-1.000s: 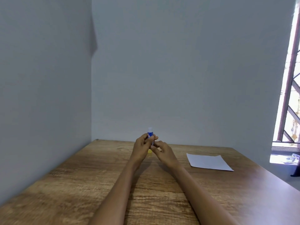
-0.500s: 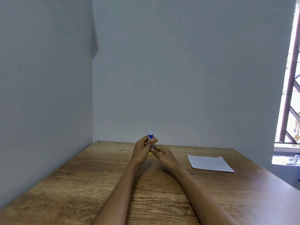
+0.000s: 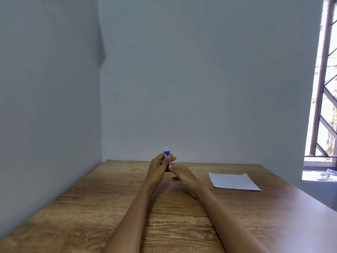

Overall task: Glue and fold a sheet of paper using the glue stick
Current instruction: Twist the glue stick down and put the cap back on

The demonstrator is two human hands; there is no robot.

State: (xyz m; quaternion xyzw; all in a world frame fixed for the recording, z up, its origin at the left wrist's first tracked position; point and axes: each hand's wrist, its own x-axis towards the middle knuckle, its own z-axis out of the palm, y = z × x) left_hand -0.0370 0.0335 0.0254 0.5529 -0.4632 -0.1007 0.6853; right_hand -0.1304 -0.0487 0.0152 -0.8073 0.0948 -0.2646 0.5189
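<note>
Wooden table (image 3: 91, 207) in a grey-walled corner; bright barred window (image 3: 326, 88) at right.

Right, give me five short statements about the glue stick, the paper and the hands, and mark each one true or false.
1. The glue stick is held upright, white tip up. True.
2. The sheet of paper is folded in half. False: it lies flat and unfolded on the table.
3. The left hand wraps the stick's blue body. True.
4. The paper lies to the left of both hands. False: it lies to the right of them, apart from the right hand.
5. The right hand's fingertips meet the lower end of the stick. True; what they do there is hidden.
</note>
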